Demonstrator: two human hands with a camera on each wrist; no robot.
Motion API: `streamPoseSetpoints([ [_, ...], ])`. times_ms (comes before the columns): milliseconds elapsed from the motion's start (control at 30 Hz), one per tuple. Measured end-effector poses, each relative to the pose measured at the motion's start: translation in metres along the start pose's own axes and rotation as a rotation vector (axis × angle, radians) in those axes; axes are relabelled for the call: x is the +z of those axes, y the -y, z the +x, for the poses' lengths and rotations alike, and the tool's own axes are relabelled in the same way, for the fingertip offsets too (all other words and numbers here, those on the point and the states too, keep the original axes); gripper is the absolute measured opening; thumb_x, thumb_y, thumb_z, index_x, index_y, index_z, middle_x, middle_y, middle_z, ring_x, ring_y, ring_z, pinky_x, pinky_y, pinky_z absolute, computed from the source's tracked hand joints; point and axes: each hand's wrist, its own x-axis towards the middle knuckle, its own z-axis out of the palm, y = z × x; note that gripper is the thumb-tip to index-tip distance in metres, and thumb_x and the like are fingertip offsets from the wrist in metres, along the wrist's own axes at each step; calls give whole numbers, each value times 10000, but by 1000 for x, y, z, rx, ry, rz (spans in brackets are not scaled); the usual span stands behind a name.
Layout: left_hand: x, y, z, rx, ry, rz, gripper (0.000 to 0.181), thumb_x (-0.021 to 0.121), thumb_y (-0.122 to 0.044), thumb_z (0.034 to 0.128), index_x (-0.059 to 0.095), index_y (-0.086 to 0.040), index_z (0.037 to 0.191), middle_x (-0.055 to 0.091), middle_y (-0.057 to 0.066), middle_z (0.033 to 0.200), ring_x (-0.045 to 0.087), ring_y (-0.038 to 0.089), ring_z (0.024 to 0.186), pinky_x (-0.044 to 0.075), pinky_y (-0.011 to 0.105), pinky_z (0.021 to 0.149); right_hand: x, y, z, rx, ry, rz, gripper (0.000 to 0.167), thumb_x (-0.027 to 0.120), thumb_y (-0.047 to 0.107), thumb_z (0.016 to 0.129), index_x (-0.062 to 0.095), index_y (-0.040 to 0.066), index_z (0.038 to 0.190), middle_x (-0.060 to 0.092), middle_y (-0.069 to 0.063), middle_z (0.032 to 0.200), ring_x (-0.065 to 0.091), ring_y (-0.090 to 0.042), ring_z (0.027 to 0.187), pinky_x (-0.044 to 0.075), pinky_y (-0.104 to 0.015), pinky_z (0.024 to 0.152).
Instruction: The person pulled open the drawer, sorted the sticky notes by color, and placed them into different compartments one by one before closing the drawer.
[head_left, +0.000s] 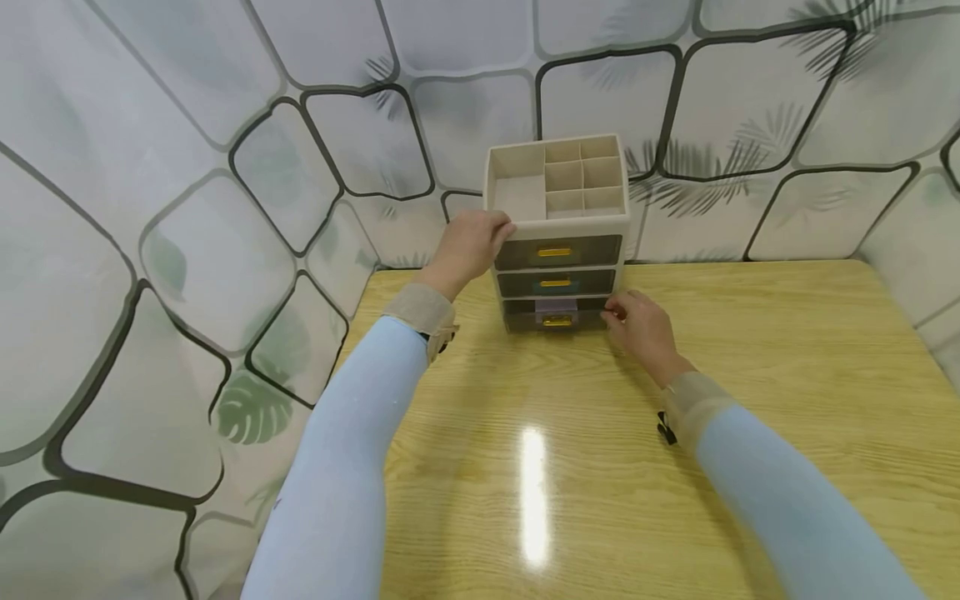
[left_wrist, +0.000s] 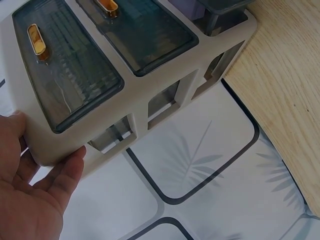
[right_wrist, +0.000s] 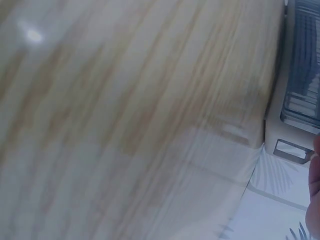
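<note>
A cream desktop organizer (head_left: 561, 223) with three dark see-through drawers stands at the table's back edge. At its upper left front corner my left hand (head_left: 471, 246) grips the frame, thumb and fingers round the corner in the left wrist view. The bottom drawer (head_left: 517, 322) sticks out a little, and something purple (head_left: 556, 307) shows in it behind the gold handle (head_left: 557, 321). My right hand (head_left: 643, 329) pinches that drawer's right front edge with thumb and curled fingers. In the right wrist view, only a sliver of the fingers (right_wrist: 314, 185) shows, beside the organizer's side.
Divided compartments (head_left: 583, 177) form the organizer's top. The upper drawer (head_left: 525, 252) and middle drawer (head_left: 521, 284) are closed. A wood-grain table (head_left: 457, 467) lies beneath, and patterned fabric walls (head_left: 480, 108) rise behind and to both sides.
</note>
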Motion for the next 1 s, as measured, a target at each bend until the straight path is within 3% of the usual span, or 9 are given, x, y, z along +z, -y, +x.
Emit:
streamPoseSetpoints([
  [100, 0, 1, 0, 4, -2, 1, 359, 497, -315, 1149, 743, -92, 1284, 789, 92, 1141, 740, 264, 1032, 584, 418, 963, 4, -2, 1, -19, -39, -30, 111, 795, 92, 953, 729, 6, 977, 718, -181, 920, 715, -349, 831, 593, -512, 728],
  [467, 0, 1, 1, 8, -16, 4, 351, 508, -316, 1145, 755, -97, 1265, 791, 80, 1106, 738, 248, 1000, 586, 407, 939, 7, 0, 9, -38, -68, -93, 103, 780, 101, 958, 719, 19, 943, 739, -165, 883, 710, -321, 741, 585, -490, 657],
  [1000, 0, 1, 1, -12, 5, -10, 358, 506, -330, 1144, 751, -110, 1284, 788, 70, 1135, 737, 240, 1025, 587, 397, 960, 15, 2, 15, 59, -53, -182, 157, 739, 214, 1007, 733, 63, 965, 775, -118, 921, 735, -296, 726, 580, -496, 620],
])
